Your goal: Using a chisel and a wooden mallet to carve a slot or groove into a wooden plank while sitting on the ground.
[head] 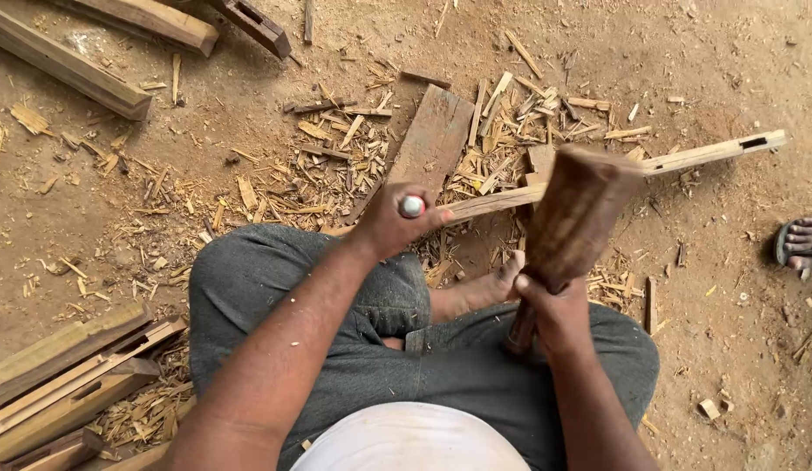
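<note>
We sat cross-legged on the dirt floor, and our left hand was wrapped tight around a chisel, of which only the pale, rounded butt of the handle showed above the fist; the blade below was hidden from us. The chisel stood on a long, pale wooden slat that ran from near our knee out to the far right, where a small rectangular mortise showed close to its end. Our right hand was clamped on the handle of a heavy wooden mallet, whose dark, worn head was lifted just to the right of the chisel, the two hands well apart. Our bare foot lay near the slat, beneath the mallet. Wood chips lay thick on the floor around a short flat board beyond the left hand. We judged the step in hand to be chopping a mortise in the slat, caught between blows. The next stroke would call for the mallet face to land squarely on the chisel butt while the left hand held the tool upright and clear of the strike.
</note>
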